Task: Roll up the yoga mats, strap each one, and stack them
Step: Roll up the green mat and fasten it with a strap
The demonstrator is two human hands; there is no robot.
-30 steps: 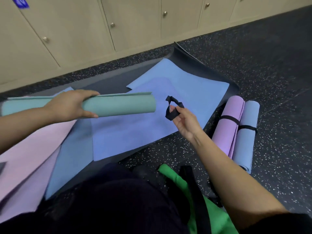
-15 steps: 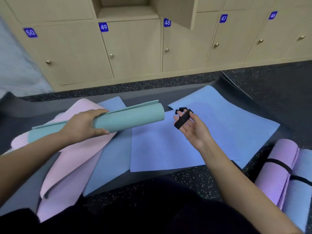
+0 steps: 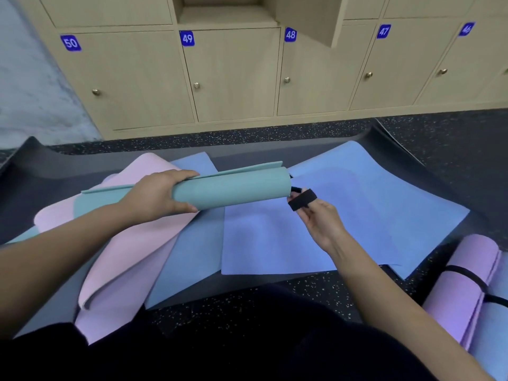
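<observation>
Your left hand point(image 3: 156, 195) grips the rolled teal mat point(image 3: 233, 189) above the flat mats, while your right hand point(image 3: 316, 218) pinches a black strap point(image 3: 301, 199) at the roll's right end.

Three rolled mats, teal point(image 3: 233, 191), purple point(image 3: 453, 292), blue point(image 3: 494, 350); three straps point(image 3: 302, 199); two hands point(image 3: 154, 196) point(image 3: 319, 224); five numbered lockers point(image 3: 233, 75)

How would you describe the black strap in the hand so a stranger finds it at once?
Below locker 48, the left hand grips a teal rolled mat over flat mats. At its right end, the right hand holds the black strap. Unlike the strap around the purple roll, it binds no mat.
</observation>
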